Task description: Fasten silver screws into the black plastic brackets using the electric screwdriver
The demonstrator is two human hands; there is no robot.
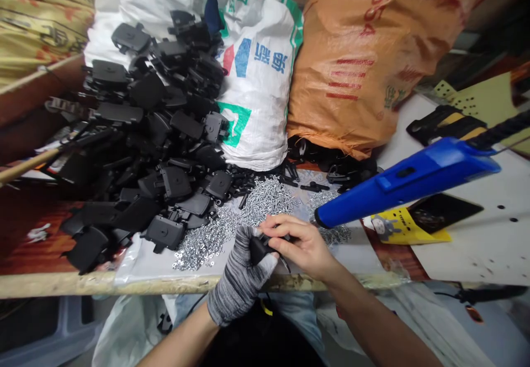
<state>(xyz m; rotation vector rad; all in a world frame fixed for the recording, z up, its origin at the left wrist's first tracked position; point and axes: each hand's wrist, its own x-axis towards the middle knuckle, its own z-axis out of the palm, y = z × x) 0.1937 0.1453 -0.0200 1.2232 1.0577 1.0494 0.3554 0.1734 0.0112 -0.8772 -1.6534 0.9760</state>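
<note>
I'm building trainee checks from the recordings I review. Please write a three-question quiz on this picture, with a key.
1. Which hand wears the striped grey knitted glove?

2. True or false: the right hand is gripping the long, tapered blue tool.

3. Where does the heap of small silver metal screws lie?
a) on top of the orange woven sack
b) on the wooden workbench

Key:
1. The left hand.
2. False; its fingers are at the small black plastic part.
3. b
</note>
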